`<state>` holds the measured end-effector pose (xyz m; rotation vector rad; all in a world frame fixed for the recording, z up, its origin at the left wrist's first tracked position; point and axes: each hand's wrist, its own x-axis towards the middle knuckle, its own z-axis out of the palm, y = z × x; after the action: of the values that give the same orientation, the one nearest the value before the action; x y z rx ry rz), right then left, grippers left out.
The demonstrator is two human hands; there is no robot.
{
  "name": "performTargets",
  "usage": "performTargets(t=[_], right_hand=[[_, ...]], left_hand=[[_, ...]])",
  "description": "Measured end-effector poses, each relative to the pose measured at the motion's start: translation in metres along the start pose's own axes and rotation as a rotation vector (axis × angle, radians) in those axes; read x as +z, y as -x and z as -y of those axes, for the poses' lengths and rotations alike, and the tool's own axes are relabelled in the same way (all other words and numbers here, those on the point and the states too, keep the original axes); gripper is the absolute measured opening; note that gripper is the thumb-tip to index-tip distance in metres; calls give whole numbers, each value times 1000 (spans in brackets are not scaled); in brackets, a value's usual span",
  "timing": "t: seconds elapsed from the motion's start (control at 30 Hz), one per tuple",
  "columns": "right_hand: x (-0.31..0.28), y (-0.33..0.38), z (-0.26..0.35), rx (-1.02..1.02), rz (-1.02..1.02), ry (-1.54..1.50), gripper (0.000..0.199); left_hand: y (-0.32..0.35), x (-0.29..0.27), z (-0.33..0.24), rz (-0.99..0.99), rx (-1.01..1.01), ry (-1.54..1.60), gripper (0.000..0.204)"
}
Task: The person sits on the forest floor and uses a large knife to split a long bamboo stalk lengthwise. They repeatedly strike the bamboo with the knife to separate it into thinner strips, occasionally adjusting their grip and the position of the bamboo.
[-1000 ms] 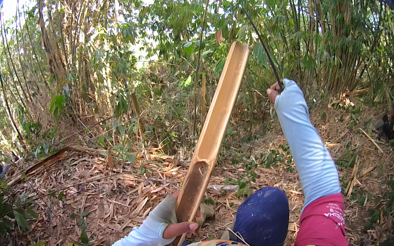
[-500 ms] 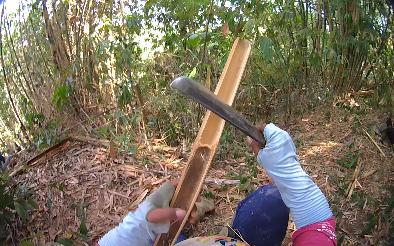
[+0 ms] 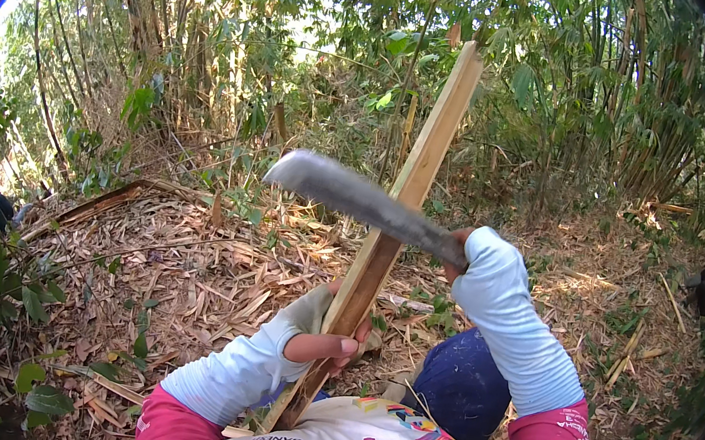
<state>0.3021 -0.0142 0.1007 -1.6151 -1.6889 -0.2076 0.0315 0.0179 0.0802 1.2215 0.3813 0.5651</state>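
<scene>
The left hand (image 3: pixel 315 345) clamps the split bamboo (image 3: pixel 375 265) low down, its long axis running toward one o'clock, while the right hand (image 3: pixel 471 257), at three o'clock from it, fingers wrapped round a machete (image 3: pixel 355 203), points the blurred blade across toward ten, perhaps touching.

Blade (image 3: pixel 346 199): dull grey metal, in your right hand (image 3: pixel 466 253)
Bamboo (image 3: pixel 430 159): woody, smooth beyond your left hand (image 3: pixel 319 335), rougher-looking beside it
Sleeves (image 3: pixel 523 338): matt, wrinkled cloth
Leaf litter (image 3: pixel 178 278): dry, papery, past your left hand
</scene>
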Motion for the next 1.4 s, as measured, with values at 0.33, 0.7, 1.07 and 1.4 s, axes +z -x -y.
performTargets(t=[0.33, 0.7, 1.07, 1.4], right_hand=[[1, 4, 66, -331, 559, 368, 15], [4, -4, 68, -322, 560, 465, 10], [-25, -34, 30, 14, 139, 196, 17], [5, -21, 43, -74, 618, 400, 18]], left_hand=[[1, -5, 14, -206, 136, -491, 52], [6, 2, 16, -165, 133, -356, 58], [14, 9, 17, -101, 61, -214, 71], [20, 8, 14, -153, 28, -238, 63]])
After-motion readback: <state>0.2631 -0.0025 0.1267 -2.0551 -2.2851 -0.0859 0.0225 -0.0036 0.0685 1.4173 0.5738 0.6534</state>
